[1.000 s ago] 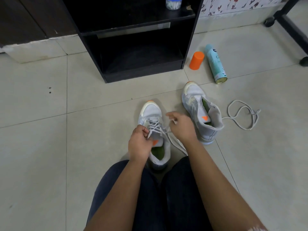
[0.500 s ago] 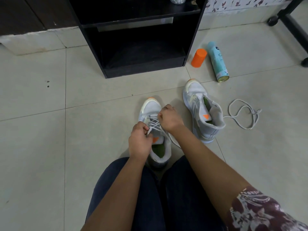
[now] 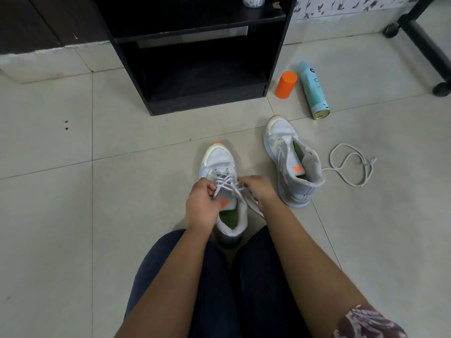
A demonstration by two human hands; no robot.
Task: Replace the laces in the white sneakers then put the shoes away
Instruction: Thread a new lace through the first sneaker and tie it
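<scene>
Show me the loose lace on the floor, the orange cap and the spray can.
loose lace [image 3: 367, 162]: head view, on its knotted crossing at the right.
orange cap [image 3: 286, 84]: head view, on its side wall.
spray can [image 3: 313, 90]: head view, mid-body.

The laced white mesh sneaker [image 3: 219, 162] lies at 6 o'clock from the black wooden shelf [image 3: 207, 103]. The unlaced white sneaker [image 3: 288, 167] is at its 2 o'clock, with the loose white lace [image 3: 368, 162] at 3 o'clock beyond.

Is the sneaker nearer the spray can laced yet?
No: that sneaker shows no lace across its open throat, and a loose lace lies on the floor beside it.
</scene>
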